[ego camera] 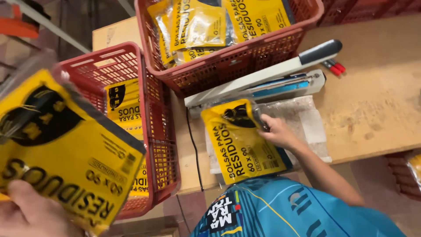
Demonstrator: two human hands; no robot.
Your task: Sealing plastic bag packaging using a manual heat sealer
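1. The left hand (30, 215) has its grip closed on a glossy yellow plastic packet (66, 149), held up close to the camera over a red lattice basket (153, 131).
2. The right hand (277, 131) presses a second flat yellow packet (241, 142) onto the rough wooden counter (372, 109), fingers pinching its top edge.
3. A long white heat sealer (263, 79), its arm raised, lies just behind.

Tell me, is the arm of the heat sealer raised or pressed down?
Raised. The heat sealer arm angles up off its base, leaving a gap above the yellow packet under the right hand.
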